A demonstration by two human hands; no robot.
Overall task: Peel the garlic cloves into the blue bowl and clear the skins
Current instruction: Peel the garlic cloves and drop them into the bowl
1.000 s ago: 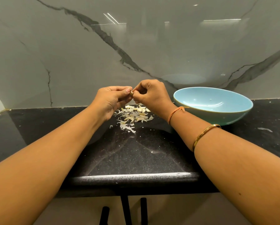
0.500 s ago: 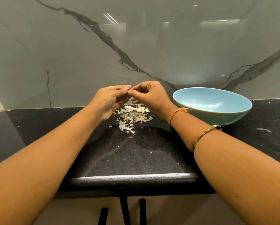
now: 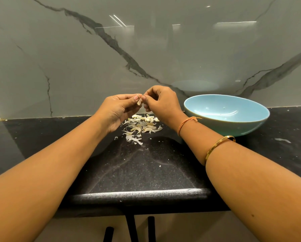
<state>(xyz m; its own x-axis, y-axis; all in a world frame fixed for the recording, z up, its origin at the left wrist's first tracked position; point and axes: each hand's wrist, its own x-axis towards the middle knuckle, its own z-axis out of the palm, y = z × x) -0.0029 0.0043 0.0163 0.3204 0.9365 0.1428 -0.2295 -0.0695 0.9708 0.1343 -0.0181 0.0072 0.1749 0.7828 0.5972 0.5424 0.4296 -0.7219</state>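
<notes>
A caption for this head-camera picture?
Left hand and right hand pinch a garlic clove above skins, beside the blue bowl.

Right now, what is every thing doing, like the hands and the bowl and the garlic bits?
counter: speckled with tiny white bits.
blue bowl: upright on the counter, no cloves visible inside.
garlic skins: loose pile on the counter, below the hands.
garlic piece: held in the air above the pile.
left hand: fingers pinch the garlic piece.
right hand: fingers pinch it from the other side.
</notes>
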